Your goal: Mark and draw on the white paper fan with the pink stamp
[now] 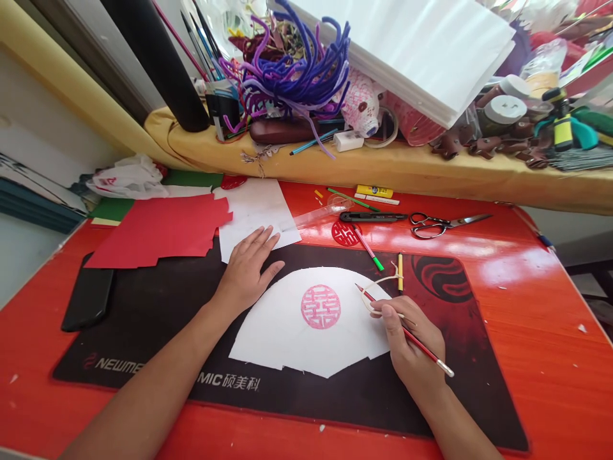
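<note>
A fan-shaped piece of white paper (278, 326) lies on the black desk mat, with a round pink double-happiness design (320, 307) drawn near its middle. My right hand (414, 345) grips a red pencil (426, 350), its tip over the paper's right part. A cream string (378, 282) loops around the pencil and runs up to a yellow pen (400, 273) on the mat. My left hand (251, 268) lies flat with fingers spread, resting on the lower part of a white sheet (256, 204) and close to the fan shape's upper left edge.
Red paper (158, 230) and a black phone (89, 299) lie at left. Behind the mat are a ruler (316, 216), a red paper cutout (345, 234), a utility knife (372, 217) and scissors (443, 223). A cluttered ledge (297, 167) with purple pipe cleaners (297, 70) borders the back.
</note>
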`<state>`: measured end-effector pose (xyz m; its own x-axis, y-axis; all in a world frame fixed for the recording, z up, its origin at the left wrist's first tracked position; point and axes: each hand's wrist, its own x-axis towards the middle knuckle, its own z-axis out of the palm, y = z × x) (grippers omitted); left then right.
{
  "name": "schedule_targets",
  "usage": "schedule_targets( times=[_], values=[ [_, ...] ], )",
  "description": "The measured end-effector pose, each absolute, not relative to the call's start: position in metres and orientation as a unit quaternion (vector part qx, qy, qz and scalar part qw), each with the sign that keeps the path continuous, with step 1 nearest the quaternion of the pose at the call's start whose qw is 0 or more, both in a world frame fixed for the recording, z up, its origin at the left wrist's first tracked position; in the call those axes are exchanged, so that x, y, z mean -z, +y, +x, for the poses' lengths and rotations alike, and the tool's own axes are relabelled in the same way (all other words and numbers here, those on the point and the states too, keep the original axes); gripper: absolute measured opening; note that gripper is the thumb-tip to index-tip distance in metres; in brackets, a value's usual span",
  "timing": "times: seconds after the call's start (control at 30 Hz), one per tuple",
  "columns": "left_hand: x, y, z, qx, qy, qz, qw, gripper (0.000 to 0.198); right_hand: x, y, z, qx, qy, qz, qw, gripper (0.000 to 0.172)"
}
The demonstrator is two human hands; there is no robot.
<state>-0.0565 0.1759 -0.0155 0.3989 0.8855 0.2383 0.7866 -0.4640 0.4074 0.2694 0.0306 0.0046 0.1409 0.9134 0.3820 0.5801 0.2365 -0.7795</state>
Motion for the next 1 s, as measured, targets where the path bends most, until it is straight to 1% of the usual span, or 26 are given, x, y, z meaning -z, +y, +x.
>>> schedule_targets(
  times=[0.1, 0.2, 0.27, 0.4, 0.5, 0.87, 1.0],
  values=[
    [0.023, 0.178, -0.057, -0.181, 0.492, 0.844, 0.112, 0.059, -0.004, 0.03, 0.27, -0.18, -0.631, -0.593, 0.467, 0.018],
    [0.026, 0.178, -0.058, -0.201, 0.476, 0.851, 0.094, 0.057, -0.004, 0.03, 0.271, -0.186, -0.628, -0.596, 0.465, 0.017],
    [0.025, 0.176, -0.058, -0.234, 0.467, 0.849, 0.082, 0.053, -0.005, 0.03, 0.27, -0.186, -0.626, -0.597, 0.466, 0.018],
    [0.019, 0.172, -0.058, -0.297, 0.438, 0.845, 0.068, 0.038, -0.006, 0.032, 0.269, -0.176, -0.625, -0.595, 0.473, 0.019],
    [0.014, 0.17, -0.057, -0.33, 0.422, 0.841, 0.073, 0.034, -0.006, 0.032, 0.268, -0.172, -0.623, -0.598, 0.473, 0.019],
    [0.011, 0.171, -0.057, -0.357, 0.379, 0.85, 0.072, 0.019, -0.004, 0.028, 0.271, -0.188, -0.623, -0.605, 0.46, 0.019],
    [0.007, 0.172, -0.058, -0.355, 0.356, 0.858, 0.103, 0.012, -0.004, 0.029, 0.271, -0.19, -0.62, -0.604, 0.463, 0.019]
  ],
)
